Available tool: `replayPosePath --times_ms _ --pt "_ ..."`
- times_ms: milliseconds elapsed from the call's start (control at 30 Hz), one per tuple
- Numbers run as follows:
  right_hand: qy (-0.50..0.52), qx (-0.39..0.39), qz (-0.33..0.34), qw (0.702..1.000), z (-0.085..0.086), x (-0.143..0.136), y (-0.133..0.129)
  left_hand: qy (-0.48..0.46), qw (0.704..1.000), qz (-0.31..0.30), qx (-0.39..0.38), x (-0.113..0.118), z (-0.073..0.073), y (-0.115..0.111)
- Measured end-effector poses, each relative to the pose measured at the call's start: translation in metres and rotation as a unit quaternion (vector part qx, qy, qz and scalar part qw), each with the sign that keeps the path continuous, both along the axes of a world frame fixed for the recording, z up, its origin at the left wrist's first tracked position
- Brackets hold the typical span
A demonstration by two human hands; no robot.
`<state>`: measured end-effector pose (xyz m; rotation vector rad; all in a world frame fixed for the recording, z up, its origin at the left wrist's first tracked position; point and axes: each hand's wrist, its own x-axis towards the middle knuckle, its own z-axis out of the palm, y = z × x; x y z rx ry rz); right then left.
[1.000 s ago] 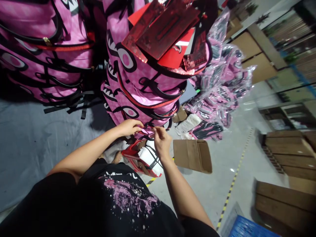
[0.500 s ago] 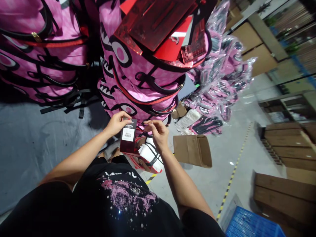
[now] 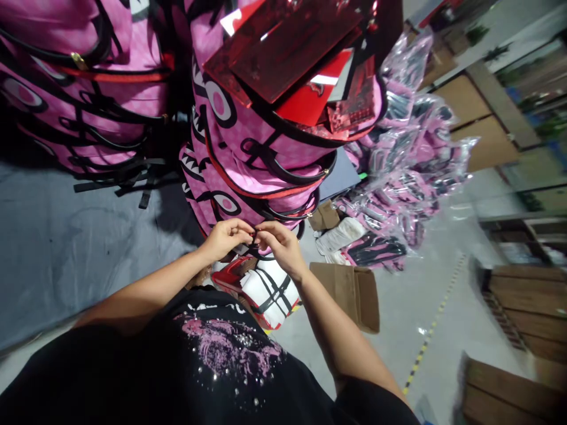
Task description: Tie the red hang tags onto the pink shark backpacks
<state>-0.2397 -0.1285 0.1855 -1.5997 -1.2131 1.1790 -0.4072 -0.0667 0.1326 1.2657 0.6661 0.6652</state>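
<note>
Just beyond the person's shirt (image 3: 230, 345), pink bags (image 3: 287, 141) stand stacked; at their lower edge, the left hand (image 3: 227, 239) and right hand (image 3: 282, 247) nearly meet, fingers curled and almost closed, their tips pinching a small dark strip (image 3: 254, 236) between them.

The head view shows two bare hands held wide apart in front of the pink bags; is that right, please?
Not quite: the head view shows the left hand and right hand close together rather than wide apart. They are bare and in front of the pink bags.
</note>
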Motion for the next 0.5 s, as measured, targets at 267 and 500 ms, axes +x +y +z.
replayPosePath --times_ms 267,500 --pt "-0.236 0.059 0.180 0.953 0.016 0.009 0.006 0.072 0.985 0.033 0.156 -0.007 0.001 -0.005" --pt "-0.378 0.071 0.255 0.887 0.022 0.007 0.005 0.135 0.953 0.012 0.271 -0.006 -0.004 -0.008"
